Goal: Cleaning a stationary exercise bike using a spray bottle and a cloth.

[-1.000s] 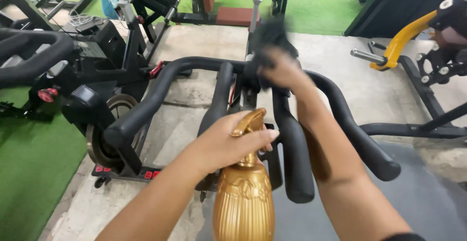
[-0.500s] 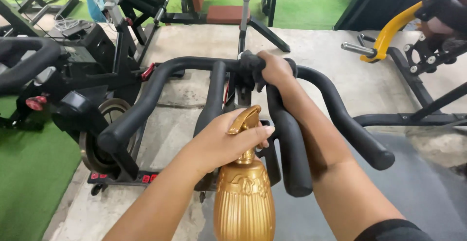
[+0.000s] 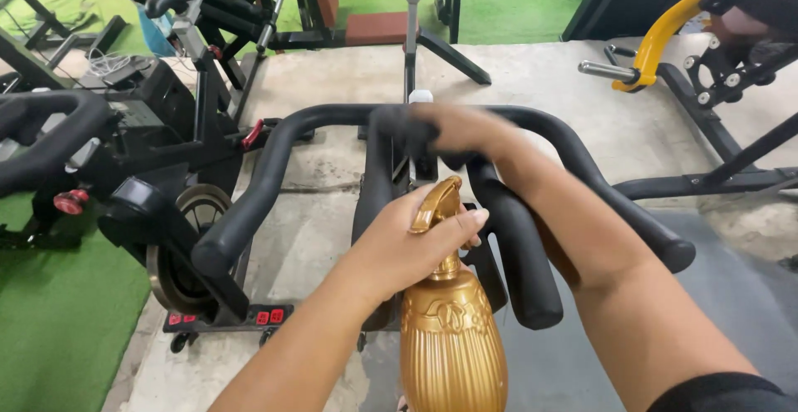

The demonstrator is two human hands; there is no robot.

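Spray bottle point(image 3: 451, 337) upright | nozzle toward handlebar point(image 3: 274, 158) | left hand point(image 3: 407, 241) grips

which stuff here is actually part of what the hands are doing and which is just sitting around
In use:
- gold spray bottle, held by the left hand
- dark cloth under the right hand
- black bike handlebars

Sitting around:
- second bike on the left
- yellow-armed machine
- red-padded bench
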